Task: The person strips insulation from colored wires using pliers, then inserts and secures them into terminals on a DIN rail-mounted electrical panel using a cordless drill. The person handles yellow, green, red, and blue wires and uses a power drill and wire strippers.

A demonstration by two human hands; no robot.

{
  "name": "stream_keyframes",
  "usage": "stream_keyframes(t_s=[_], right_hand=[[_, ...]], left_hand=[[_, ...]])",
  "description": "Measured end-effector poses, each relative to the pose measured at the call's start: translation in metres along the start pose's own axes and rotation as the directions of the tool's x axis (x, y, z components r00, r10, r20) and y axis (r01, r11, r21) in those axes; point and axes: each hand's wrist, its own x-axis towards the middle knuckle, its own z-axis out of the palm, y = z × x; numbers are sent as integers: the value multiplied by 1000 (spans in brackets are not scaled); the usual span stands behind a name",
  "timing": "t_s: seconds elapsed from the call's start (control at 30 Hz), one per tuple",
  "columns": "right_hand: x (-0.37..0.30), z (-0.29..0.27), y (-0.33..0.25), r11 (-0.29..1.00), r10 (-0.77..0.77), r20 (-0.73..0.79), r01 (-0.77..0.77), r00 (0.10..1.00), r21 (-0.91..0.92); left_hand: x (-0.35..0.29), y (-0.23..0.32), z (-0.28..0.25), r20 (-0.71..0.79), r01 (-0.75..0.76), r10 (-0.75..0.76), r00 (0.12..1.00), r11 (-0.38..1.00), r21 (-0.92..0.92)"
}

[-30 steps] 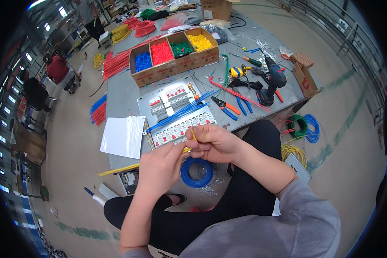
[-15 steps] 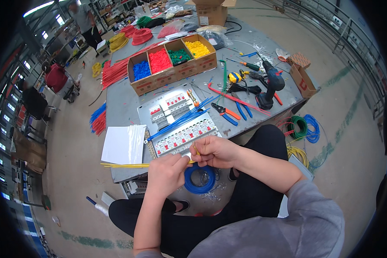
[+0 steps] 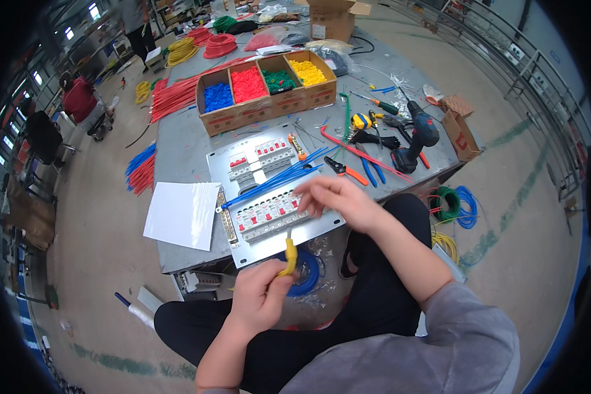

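My left hand (image 3: 259,295) is closed in a fist around a bundle of yellow wires (image 3: 290,255), whose ends stick up past the thumb, in front of the table edge. My right hand (image 3: 340,200) is empty, fingers apart and slightly curled, over the right end of a row of circuit breakers (image 3: 269,215) with red switches. The breakers sit on a metal mounting plate (image 3: 308,240), which overhangs the near table edge. Across the plate lies a bunch of blue wires (image 3: 279,181), between the front row and smaller breakers (image 3: 269,151) behind.
A cardboard box (image 3: 240,119) holds blue, red, green and yellow small parts in compartments. To the right lie wire strippers (image 3: 343,169), blue-handled pliers (image 3: 373,165), a tape measure (image 3: 361,121) and a cordless drill (image 3: 415,138). A white sheet (image 3: 180,217) lies left. Blue wire coils (image 3: 303,279) lie below.
My right hand has let go of the yellow wires and moved up and right, its fingers opening. My left hand has come lower, turning the wires from lying sideways to pointing up.
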Motion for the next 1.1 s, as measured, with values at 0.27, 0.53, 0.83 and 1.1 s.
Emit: stream_keyframes(t_s=[0.27,0.53,0.83,1.1], right_hand=[[22,-129,58,240,266,-611,-665,746,-708],[-5,-153,126,136,-34,-767,-757,641,-639],[-14,-188,123,203,-144,-704,-675,696,-709],[-26,-197,95,405,152,-823,-794,547,-453]], left_hand=[[0,-15,2,61,219,-344,937,443,-869],[3,-52,4,77,238,-384,920,391,-889],[8,-74,3,126,246,-382,916,284,-927],[2,-77,0,118,249,-343,932,370,-895]])
